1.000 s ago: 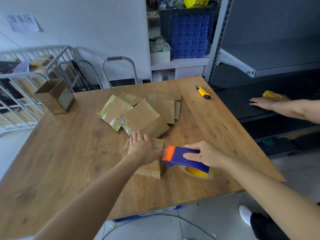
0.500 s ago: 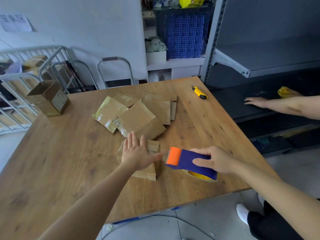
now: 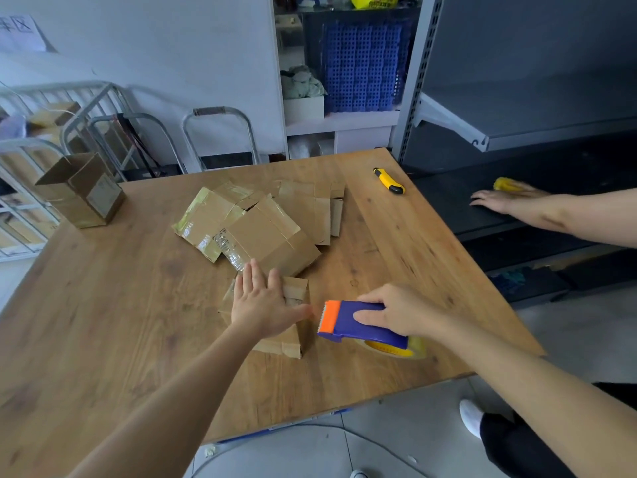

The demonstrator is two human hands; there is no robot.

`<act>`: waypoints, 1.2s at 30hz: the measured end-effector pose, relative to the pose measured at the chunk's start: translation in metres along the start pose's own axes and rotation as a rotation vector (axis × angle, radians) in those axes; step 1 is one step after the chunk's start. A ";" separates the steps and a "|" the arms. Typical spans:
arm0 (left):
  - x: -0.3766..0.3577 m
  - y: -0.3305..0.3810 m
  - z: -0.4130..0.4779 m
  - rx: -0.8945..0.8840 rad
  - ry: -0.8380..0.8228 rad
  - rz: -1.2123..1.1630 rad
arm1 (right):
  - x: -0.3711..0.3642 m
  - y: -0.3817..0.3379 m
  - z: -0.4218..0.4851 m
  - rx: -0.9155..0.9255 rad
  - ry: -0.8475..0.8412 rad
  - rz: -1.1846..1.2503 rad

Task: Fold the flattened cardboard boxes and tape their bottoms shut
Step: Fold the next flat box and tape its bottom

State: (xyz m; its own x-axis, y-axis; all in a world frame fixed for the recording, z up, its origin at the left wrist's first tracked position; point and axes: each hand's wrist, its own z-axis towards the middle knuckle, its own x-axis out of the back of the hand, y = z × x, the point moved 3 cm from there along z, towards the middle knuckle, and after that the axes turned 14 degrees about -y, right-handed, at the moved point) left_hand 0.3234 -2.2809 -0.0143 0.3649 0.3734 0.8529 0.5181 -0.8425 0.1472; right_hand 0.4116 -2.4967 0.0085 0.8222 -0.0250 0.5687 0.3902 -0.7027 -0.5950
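Left grip (image 3: pixel 263 303) — flat, fingers straight — presses the cardboard box (image 3: pixel 295 288) onto the surface (image 3: pixel 103 322). Right grip (image 3: pixel 400 310) curls round the blue tape dispenser (image 3: pixel 362 324), just beside it.

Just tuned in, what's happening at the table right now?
A person is working at the wooden table. Their left hand lies flat, fingers straight, on a small cardboard box near the front edge. Their right hand grips a blue and orange tape dispenser just right of that box. A pile of flattened boxes waits behind, and one open box stands far left. A yellow utility knife lies far right.
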 end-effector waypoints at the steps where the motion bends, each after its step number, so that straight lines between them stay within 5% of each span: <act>1: 0.001 0.003 0.001 0.009 -0.001 -0.007 | -0.003 -0.004 0.004 -0.004 0.002 -0.006; 12: -0.003 0.010 0.008 0.049 0.059 -0.045 | -0.012 0.018 0.027 -0.328 0.035 -0.050; 32: 0.002 0.015 0.005 0.052 0.021 -0.022 | 0.028 0.045 -0.015 -0.082 0.337 0.017; 36: 0.002 0.014 0.003 0.051 0.023 -0.014 | 0.001 0.067 0.012 -0.063 0.365 -0.219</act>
State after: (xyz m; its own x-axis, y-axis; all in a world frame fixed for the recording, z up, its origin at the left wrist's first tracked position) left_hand 0.3335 -2.2911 -0.0121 0.3395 0.3756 0.8624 0.5622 -0.8161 0.1341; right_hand 0.4436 -2.5349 -0.0376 0.5178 -0.1119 0.8482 0.5039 -0.7614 -0.4080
